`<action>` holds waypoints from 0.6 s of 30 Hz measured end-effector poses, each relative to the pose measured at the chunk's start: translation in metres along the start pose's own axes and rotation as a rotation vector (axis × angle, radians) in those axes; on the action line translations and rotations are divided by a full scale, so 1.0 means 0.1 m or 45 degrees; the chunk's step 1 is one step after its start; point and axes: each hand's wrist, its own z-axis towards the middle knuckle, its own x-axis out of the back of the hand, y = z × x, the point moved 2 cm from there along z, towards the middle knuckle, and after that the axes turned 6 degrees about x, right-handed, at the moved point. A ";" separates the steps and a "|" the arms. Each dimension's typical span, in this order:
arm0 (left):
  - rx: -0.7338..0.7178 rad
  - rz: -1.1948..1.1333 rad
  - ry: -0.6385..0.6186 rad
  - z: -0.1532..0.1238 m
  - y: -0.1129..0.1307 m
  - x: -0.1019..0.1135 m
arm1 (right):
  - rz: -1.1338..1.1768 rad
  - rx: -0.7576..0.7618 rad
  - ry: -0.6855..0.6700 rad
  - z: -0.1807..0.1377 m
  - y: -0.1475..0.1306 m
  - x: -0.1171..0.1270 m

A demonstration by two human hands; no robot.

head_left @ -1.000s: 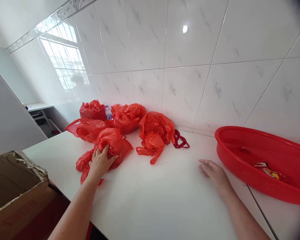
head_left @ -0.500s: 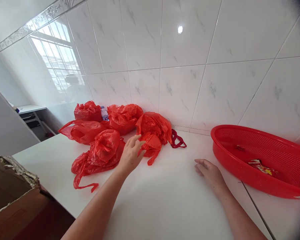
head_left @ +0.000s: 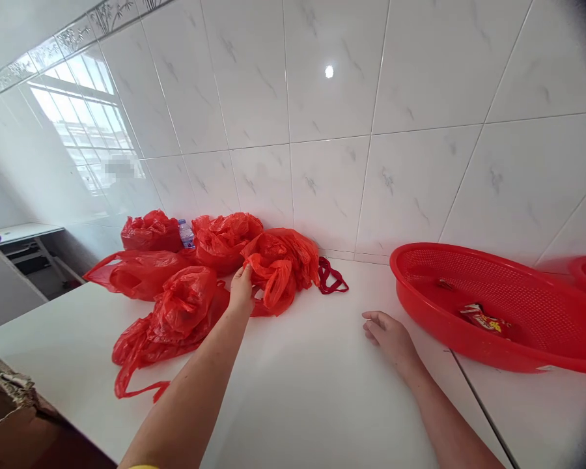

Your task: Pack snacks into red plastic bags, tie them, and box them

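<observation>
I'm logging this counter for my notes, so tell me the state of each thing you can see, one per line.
Left hand: gripping a red bag.
Right hand: resting on the counter, holding nothing.
Gripped bag: crumpled, lying against the wall.
Nearest bag: bunched, handles trailing.
Basket: upright, a snack packet inside.
Bottle: upright between bags.

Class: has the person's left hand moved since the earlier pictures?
Yes. The left hand left the nearer red bag and moved rightward, grasping the bag nearest the basket.

bright daylight | glare on wall tiles (head_left: 329,71) | dark, warped corners
</observation>
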 end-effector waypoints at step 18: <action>-0.272 -0.396 -0.095 -0.65 0.33 -0.28 | -0.166 0.068 -0.019 -0.02 -0.01 -0.07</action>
